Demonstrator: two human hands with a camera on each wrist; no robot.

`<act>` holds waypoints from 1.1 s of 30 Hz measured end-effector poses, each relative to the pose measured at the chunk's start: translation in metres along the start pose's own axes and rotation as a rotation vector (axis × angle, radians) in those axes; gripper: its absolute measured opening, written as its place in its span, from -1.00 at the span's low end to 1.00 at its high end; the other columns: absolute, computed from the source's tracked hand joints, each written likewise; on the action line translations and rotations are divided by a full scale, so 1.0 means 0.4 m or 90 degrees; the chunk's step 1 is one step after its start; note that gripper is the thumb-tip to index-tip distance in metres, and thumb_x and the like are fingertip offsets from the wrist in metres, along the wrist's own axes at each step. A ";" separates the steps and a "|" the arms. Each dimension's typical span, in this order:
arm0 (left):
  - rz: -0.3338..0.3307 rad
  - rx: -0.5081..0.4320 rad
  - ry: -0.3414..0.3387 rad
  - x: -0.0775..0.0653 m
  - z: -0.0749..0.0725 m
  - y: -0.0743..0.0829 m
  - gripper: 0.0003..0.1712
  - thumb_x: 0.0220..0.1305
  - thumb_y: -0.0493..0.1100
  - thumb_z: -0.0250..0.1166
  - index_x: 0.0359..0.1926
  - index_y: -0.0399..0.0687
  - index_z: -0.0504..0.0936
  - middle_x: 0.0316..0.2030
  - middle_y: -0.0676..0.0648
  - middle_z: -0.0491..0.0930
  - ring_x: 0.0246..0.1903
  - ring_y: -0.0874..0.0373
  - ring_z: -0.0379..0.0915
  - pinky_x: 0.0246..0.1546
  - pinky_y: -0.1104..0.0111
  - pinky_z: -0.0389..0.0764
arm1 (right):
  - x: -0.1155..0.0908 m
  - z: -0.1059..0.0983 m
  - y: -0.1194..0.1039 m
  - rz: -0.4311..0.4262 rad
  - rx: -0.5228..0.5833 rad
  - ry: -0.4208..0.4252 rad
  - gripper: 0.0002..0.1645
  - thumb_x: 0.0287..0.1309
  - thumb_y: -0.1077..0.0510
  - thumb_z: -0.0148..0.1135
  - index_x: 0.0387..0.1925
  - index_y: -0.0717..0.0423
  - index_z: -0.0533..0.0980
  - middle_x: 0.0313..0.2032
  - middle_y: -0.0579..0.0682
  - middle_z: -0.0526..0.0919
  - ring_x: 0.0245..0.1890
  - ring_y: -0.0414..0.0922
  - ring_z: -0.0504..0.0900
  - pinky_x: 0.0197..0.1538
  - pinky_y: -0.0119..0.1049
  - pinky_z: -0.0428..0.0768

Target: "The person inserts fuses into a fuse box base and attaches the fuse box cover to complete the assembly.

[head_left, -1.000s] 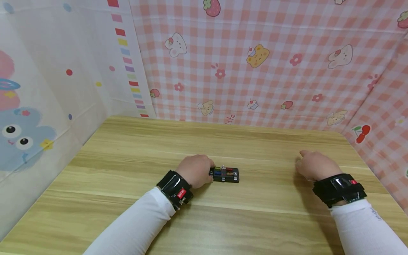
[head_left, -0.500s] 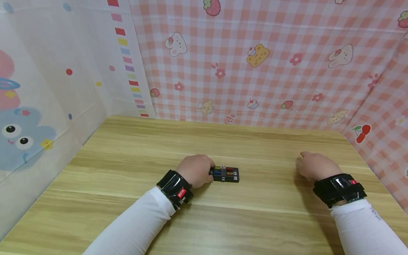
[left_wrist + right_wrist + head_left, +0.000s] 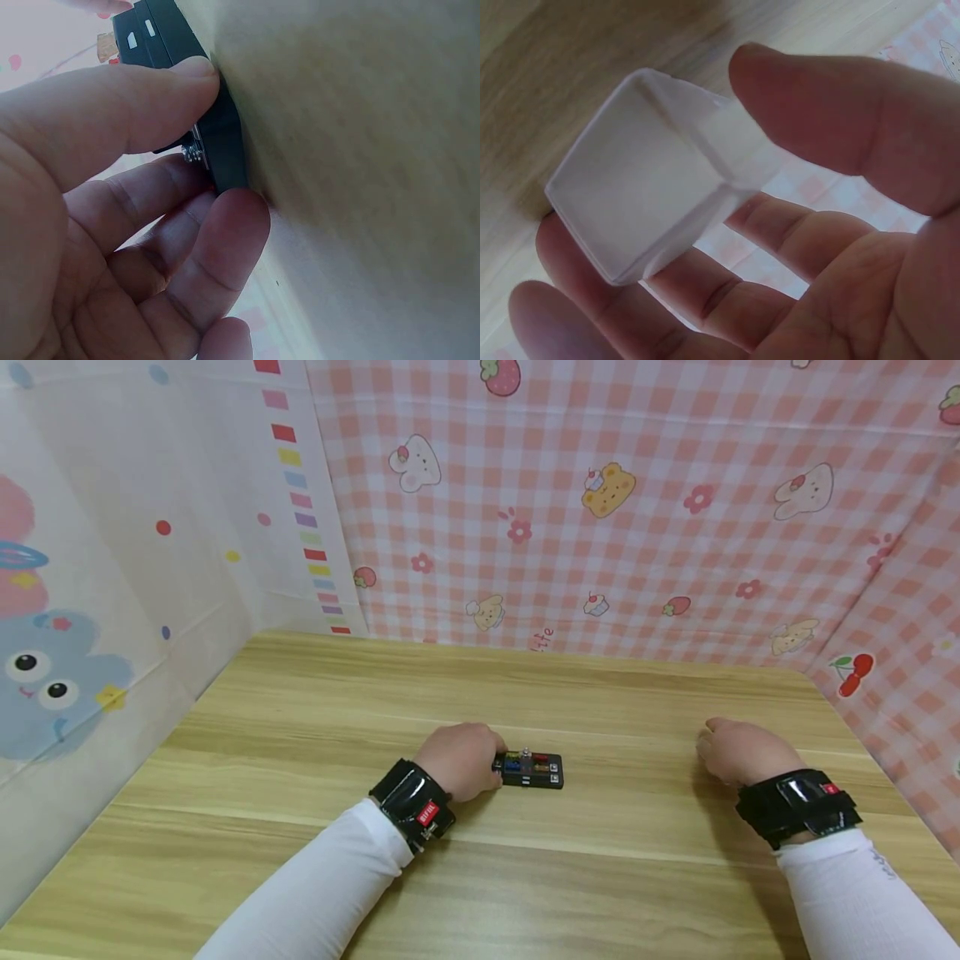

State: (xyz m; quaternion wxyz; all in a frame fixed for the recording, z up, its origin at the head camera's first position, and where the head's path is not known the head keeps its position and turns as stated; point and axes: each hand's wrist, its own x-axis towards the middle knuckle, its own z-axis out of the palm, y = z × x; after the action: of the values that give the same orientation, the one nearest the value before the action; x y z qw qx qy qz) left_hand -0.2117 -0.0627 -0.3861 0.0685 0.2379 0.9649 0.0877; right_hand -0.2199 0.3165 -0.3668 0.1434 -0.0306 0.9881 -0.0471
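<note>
A black fuse block point(image 3: 542, 782) with small coloured blade fuses and a metal stud lies on the wooden table, left of my right hand. My left hand point(image 3: 461, 762) grips its left end. In the left wrist view, the thumb presses one side of the fuse block point(image 3: 226, 139) and the fingers touch its end. Well to the right, my right hand point(image 3: 750, 753) holds a clear plastic cover point(image 3: 641, 184), shaped like a small open box, between thumb and fingers. That cover can hardly be made out in the head view.
The wood-grain table point(image 3: 600, 877) reaches back to a pink checked cloth point(image 3: 652, 552) with cartoon prints. A white printed cloth point(image 3: 195, 577) hangs along the left side, and more checked cloth point(image 3: 907, 710) borders the right edge.
</note>
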 end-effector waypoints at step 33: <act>-0.003 0.003 -0.002 0.000 -0.004 0.004 -0.53 0.27 0.03 0.52 0.17 0.04 0.76 0.08 0.01 0.77 -0.05 0.13 0.66 0.05 0.14 0.66 | -0.012 -0.002 -0.006 0.007 0.009 0.047 -0.44 0.46 0.28 -0.05 0.27 0.71 0.28 0.10 0.65 0.55 -0.09 0.32 0.67 0.13 0.30 0.61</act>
State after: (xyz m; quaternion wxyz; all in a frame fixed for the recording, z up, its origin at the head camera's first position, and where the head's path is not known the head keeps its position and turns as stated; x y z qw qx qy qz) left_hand -0.2110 -0.0616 -0.3843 0.0700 0.2359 0.9655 0.0850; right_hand -0.2153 0.3144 -0.3645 0.1074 -0.0223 0.9925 -0.0544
